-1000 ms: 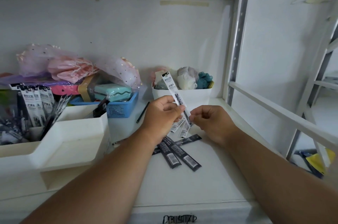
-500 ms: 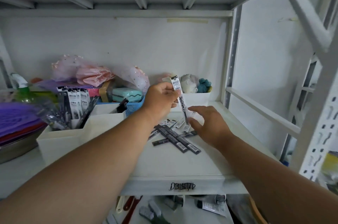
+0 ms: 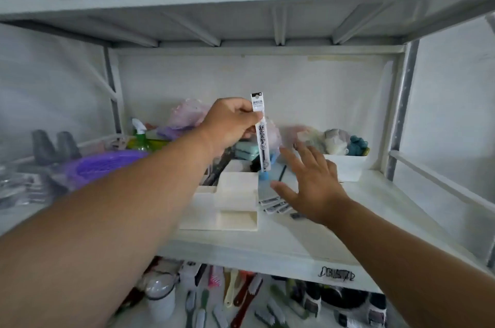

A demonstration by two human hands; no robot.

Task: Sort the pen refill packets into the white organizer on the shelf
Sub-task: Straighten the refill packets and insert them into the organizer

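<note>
My left hand point(image 3: 230, 124) pinches a white pen refill packet point(image 3: 261, 134) near its top, and it hangs upright above the white organizer point(image 3: 233, 199) in the middle of the shelf. My right hand point(image 3: 313, 183) hovers with fingers spread and nothing in it, just right of the organizer. Under it, loose refill packets point(image 3: 276, 205) lie flat on the shelf, partly hidden by the palm. My left forearm covers the organizer's left compartments.
A white bin point(image 3: 345, 166) of soft items stands at the back right. At the left are a purple basket point(image 3: 107, 164) and a green spray bottle point(image 3: 140, 137). The shelf's front edge point(image 3: 267, 258) carries scribbled writing; combs and brushes lie on the shelf below.
The view has pulled back and up. My left hand has lifted the white packet higher and to the left, over the organizer. My right hand has come off the packets and spread open.
</note>
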